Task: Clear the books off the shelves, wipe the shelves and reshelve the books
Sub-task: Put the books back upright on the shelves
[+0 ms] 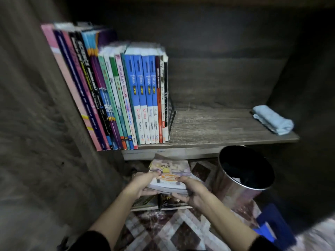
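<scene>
Books (pixel 126 98) stand in a row on the dark wood-grain shelf (pixel 217 131), packed against its left wall and leaning slightly to the left. Tall pink, purple and black spines fill the left end of the row; four matching blue-and-white spines stand near its right end, followed by a few thin red, white and black ones. To the right of the row the shelf board is bare up to a folded light-blue cloth (pixel 272 119) lying at the far right end, close to the right wall.

Below the shelf's front edge, a small stack of books (pixel 168 174) is held over a patterned floor covering (pixel 174 230). The left hand (pixel 143 185) grips the stack's left side with the thumb on the pastel top cover and the fingers curled underneath. The right hand (pixel 190 192) clasps the right side the same way. Both hands are closed on the stack, and dark sleeves cover the forearms near the bottom edge.

Directly under the held stack, more books (pixel 159 201) with dark covers lie flat, probably on the floor, though motion blur makes this unclear. A shiny metal waste bin (pixel 243 178) stands below the shelf, to the right of the hands, tilted in view with its dark inside showing. A blue object (pixel 273 223), blurred, sits further below the shelf's right end.
</scene>
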`<state>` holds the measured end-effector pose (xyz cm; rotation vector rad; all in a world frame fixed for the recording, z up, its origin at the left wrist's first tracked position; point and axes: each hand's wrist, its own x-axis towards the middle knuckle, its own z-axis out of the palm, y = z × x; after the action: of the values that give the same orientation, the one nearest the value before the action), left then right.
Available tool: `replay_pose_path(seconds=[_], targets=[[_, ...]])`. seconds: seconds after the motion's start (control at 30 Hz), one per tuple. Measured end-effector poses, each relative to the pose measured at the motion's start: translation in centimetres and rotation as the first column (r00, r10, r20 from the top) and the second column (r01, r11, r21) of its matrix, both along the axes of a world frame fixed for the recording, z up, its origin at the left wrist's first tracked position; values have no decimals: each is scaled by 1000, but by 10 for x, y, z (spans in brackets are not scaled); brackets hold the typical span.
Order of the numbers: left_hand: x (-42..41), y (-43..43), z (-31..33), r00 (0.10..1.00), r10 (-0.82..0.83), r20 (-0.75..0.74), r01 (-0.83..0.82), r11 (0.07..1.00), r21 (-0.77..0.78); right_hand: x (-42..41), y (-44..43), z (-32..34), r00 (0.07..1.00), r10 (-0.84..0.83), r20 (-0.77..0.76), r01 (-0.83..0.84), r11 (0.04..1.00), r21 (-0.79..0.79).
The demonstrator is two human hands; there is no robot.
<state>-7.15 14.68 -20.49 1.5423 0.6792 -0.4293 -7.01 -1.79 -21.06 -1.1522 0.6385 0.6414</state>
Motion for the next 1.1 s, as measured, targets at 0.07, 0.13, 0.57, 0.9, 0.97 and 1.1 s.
replay_pose_path(seconds=[0.07, 0.13, 0.57, 0.9, 0.97, 1.1], targets=[[-12, -10, 16, 998, -59, 1, 59, 998, 28, -20, -11, 19, 1000, -27, -2, 27, 1000, 15], [-21, -23, 30, 993, -117, 4, 117, 991, 58, -36, -22, 34, 999, -52, 5, 52, 999, 11], [-70, -96, 103, 926, -348, 144, 355, 934, -29, -122, -98, 138, 957, -206, 202, 216, 976, -28], [-52, -136, 126, 905, -143, 401, 218, 964, -149, -93, -122, 155, 861, -271, 430, 356, 926, -128], [-44, -140, 120, 911, -59, 407, 144, 973, -181, -74, -125, 149, 852, -247, 462, 353, 922, -159], [-23, -144, 100, 930, 77, 359, 4, 976, -220, -39, -126, 132, 867, -184, 463, 303, 933, -196]])
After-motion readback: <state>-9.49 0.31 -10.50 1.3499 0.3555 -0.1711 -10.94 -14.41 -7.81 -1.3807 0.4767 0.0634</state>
